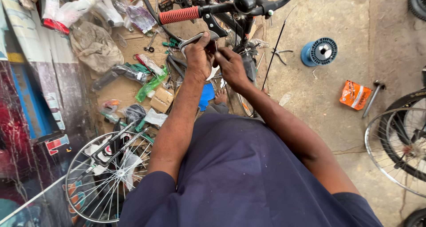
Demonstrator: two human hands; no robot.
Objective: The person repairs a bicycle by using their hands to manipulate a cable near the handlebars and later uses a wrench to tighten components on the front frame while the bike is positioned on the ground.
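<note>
Near the knees, a bare wheel (104, 178) flat on the floor; higher up, left hand (198, 58) wrapped around the silver brake lever (195, 38), right hand (230, 67) pinching something small just beside it (too hidden to tell what); above, red grip (179, 15) on the black handlebar (248, 2); farther off, blue wire spool (319, 52).

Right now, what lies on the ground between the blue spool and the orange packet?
Nothing: in the head view, bare concrete separates the blue spool from the orange packet.
</note>
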